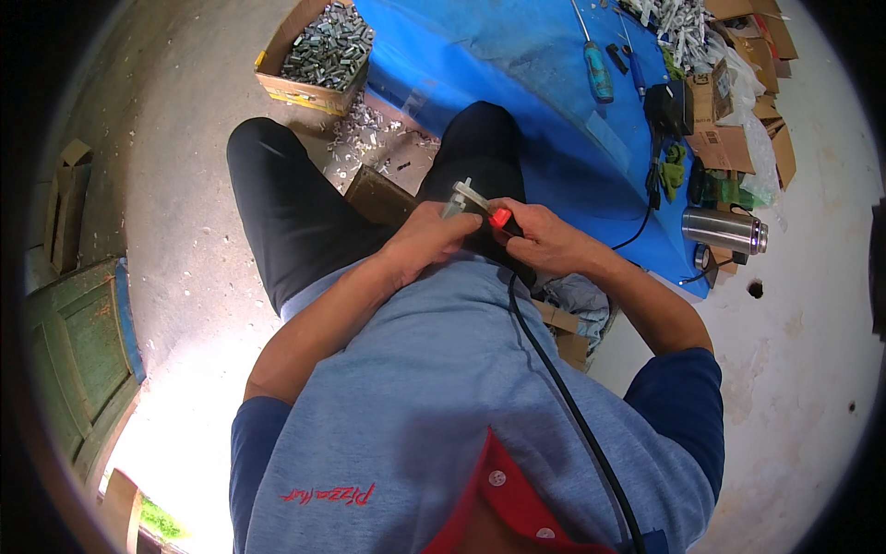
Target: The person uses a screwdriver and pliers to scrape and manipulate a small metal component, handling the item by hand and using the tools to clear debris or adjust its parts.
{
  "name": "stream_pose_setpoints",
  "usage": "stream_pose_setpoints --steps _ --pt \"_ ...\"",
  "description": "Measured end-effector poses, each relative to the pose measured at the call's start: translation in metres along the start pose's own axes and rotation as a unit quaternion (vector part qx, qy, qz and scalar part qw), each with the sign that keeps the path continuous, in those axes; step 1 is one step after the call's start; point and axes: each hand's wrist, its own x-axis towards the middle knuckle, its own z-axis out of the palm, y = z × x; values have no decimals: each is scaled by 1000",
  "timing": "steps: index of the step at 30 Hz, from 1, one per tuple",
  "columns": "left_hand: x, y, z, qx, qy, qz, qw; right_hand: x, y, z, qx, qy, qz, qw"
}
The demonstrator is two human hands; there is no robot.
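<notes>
My left hand [429, 238] is closed in front of my belly, thumb and fingers around a small pale grey piece [454, 205] with a narrow light tip; its exact kind is too small to make out. Close to it on the right, my right hand [546, 238] is closed on a tool with a red and black handle [500, 218]. A flat metal end [472, 195] reaches from the tool toward the tip of the pale piece and seems to touch it. My fingers hide most of the handle.
Ahead stands a cardboard box [268, 85] full of small metal pieces [328, 46]. Light scraps [369, 129] litter the floor. A blue-covered surface [480, 55] bears a teal-handled screwdriver [598, 74] and a black adapter [669, 109]. A steel flask [724, 231] lies at right. A black cable [563, 379] crosses my shirt.
</notes>
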Motion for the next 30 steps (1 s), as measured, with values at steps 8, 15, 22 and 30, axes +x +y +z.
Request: stream_pose_setpoints --steps 8,15,22,30 --pt "-1 1 0 27 -7 -4 1000 -4 -11 -18 -46 -59 34 997" --pt "1 -1 0 -64 -37 -28 997 -5 6 -4 -146 28 -53 987" --pt "-5 2 9 -170 -15 -77 982 17 19 18 -353 257 -180 882" --pt "-6 12 6 -212 -13 -96 973 37 27 19 -384 339 -232 827"
